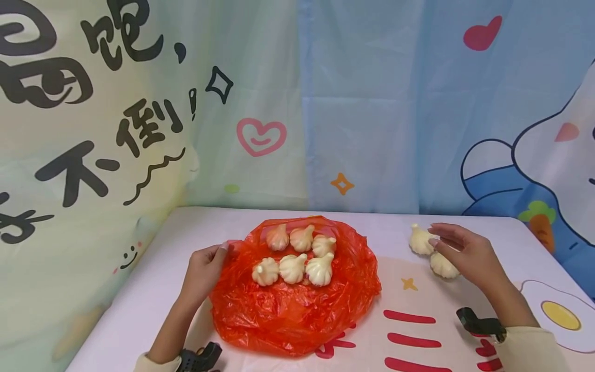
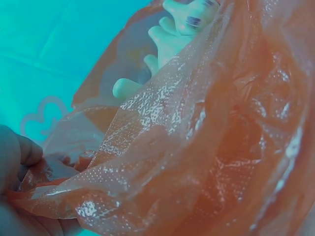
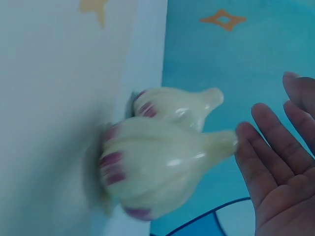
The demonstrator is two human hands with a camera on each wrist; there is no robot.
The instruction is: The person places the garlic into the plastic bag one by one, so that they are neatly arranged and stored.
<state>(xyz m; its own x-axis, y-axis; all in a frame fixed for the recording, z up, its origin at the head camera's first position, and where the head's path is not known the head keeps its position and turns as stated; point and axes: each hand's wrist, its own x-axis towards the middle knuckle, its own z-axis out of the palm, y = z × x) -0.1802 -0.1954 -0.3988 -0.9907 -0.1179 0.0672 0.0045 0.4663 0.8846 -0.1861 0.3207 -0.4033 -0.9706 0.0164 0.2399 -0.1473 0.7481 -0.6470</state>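
Observation:
My left hand (image 1: 204, 269) pinches the left edge of a red plastic bag (image 1: 293, 323). Close up in the left wrist view, thumb and fingers (image 2: 15, 155) hold a fold of its thin film. Several pale garlic bulbs (image 1: 292, 268) lie in two rows on the bag, which spreads open around them. On the right, my right hand (image 1: 474, 258) hovers beside two more bulbs, a farther one (image 1: 420, 241) and a nearer one (image 1: 442, 266). Its fingers are loosely extended and hold nothing. Purple marks show on the nearest bulb (image 3: 152, 169) in the right wrist view, its stem by my fingertips.
Everything lies on a white table (image 1: 218, 219) with a printed cover of red stripes and a fried egg (image 1: 561, 315). A patterned curtain (image 1: 362, 103) hangs right behind the far edge and down the left side. Dark wrist cameras (image 1: 481, 323) sit on both wrists.

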